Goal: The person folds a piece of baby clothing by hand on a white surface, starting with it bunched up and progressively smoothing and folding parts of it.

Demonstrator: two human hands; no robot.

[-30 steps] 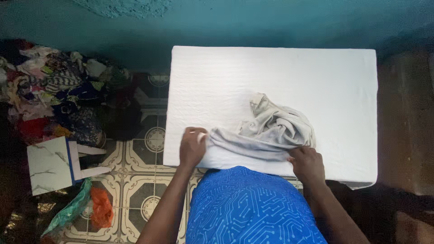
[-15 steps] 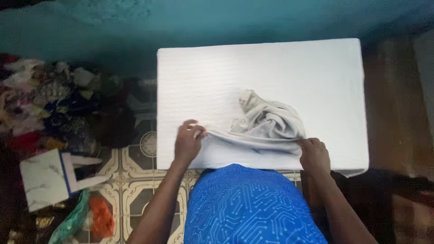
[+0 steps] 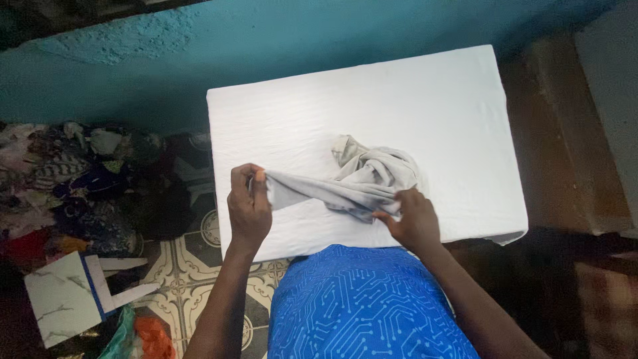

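Nearest the camera, the person's blue top with its pale circuit-line print (image 3: 359, 306) filled the bottom of the view, pressed up against the near edge of the white cloth-covered table (image 3: 465, 119). Just beyond that edge, the left hand (image 3: 248, 207) was closed tight on one end of the crumpled pale grey cotton garment (image 3: 362, 179), fingers (image 3: 240, 181) curled together with the thumb pinching the fabric, lifting that end slightly off the table, likely so the cloth could hang and open out. The right hand (image 3: 415, 219), also just inside the near edge, had thumb and fingertips (image 3: 384, 217) pinched on the garment's lower fold, the other fingers loosely bent; that grip looked like an anchor to stretch the cloth between both hands. The garment itself sat near the middle of the table, bunched towards the right hand, a band pulled taut towards the left. Left of the table, a heap of mixed coloured clothes (image 3: 73, 179) lay on the patterned floor tiles (image 3: 189, 266). Behind the table stood the teal painted wall (image 3: 266, 46).
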